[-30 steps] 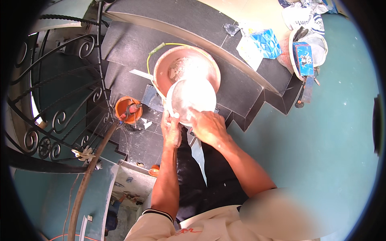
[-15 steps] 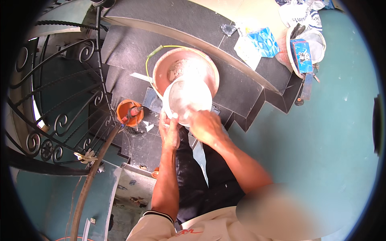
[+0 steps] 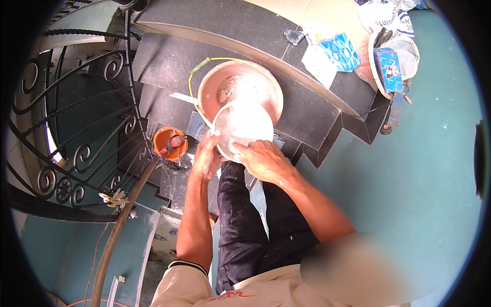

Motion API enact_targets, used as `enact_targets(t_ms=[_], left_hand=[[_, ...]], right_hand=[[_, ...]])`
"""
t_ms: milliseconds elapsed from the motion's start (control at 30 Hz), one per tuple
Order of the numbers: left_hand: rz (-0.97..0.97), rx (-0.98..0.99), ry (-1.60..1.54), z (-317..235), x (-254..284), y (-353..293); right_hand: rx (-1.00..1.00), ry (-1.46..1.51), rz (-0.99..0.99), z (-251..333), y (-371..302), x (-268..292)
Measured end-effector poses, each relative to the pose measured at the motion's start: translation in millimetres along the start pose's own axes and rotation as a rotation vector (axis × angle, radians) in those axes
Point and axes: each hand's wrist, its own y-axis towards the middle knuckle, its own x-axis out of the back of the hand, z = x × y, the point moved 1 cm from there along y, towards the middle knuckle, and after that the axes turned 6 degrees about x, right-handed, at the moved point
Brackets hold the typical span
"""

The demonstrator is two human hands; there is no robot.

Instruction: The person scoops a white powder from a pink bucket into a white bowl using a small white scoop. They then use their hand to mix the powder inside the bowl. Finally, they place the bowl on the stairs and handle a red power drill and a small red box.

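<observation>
the left hand (image 3: 207, 158) grips the near-left rim of a white bucket (image 3: 243, 128), fingers curled over the edge, while the right hand (image 3: 261, 159) clasps the near-right rim, fingers wrapped around it. the white bucket is tilted over a larger terracotta-coloured basin (image 3: 209, 89) holding pale lumps of powder, which rests on the dark stone stairs (image 3: 163, 61). a small orange bucket (image 3: 163, 138) sits just left of the left hand, beside the black iron railing (image 3: 76, 153).
</observation>
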Motion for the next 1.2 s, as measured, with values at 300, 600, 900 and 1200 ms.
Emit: enact_targets(t_ms=[300,600,900,1200], left_hand=[[-0.049,-0.234,-0.225,50.5,-27.7,-5.7],[-0.081,-0.327,-0.261,67.7,-42.4,-15.7],[-0.119,-0.324,-0.267,64.9,-37.1,-14.8],[-0.118,-0.390,-0.246,68.6,-34.9,-14.0]], right_hand=[[-0.308,0.056,0.124,16.9,13.0,13.9],[-0.394,0.105,0.069,6.3,20.5,22.2],[-0.337,0.058,0.123,11.4,18.9,23.8],[-0.315,-0.009,0.114,9.6,16.5,23.1]])
